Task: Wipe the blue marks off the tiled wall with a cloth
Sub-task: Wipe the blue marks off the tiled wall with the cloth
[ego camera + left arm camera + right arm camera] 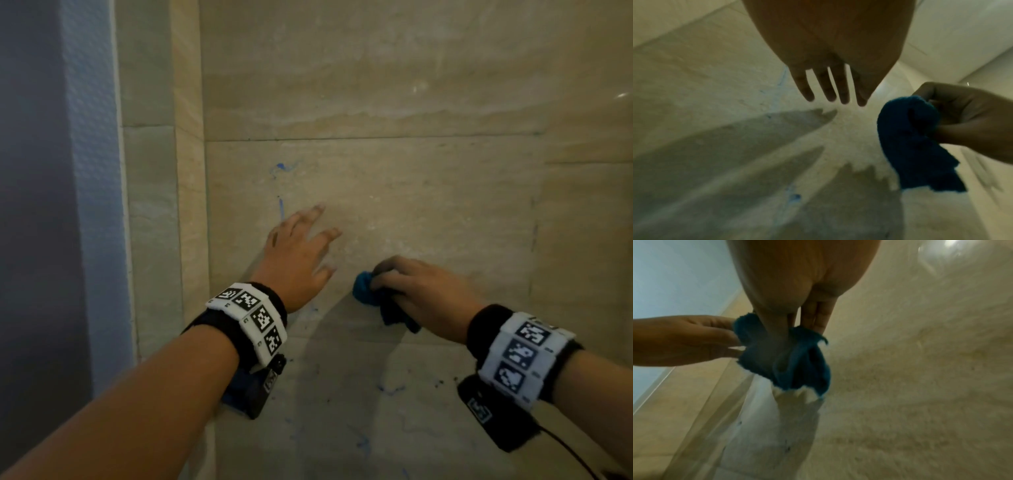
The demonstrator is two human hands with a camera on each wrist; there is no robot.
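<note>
A beige tiled wall (411, 192) faces me, with blue marks (281, 205) left of centre and another smudge (280, 166) above them. More faint blue marks (363, 442) dot the lower tile. My right hand (421, 291) grips a bunched blue cloth (368, 291) against or very near the wall; in the right wrist view the cloth (789, 360) hangs from its fingers. My left hand (301, 253) is spread, fingers straight, just left of the cloth and beside the vertical blue streak. In the left wrist view its fingers (828, 87) hover above the tile, the cloth (910, 142) at right.
An inner corner of the tiled wall (202, 205) runs vertically on the left, with a blue-grey painted wall (51, 171) beyond it. A grout line (376, 138) crosses the tiles horizontally above the hands. Shadows of both arms fall on the lower tile.
</note>
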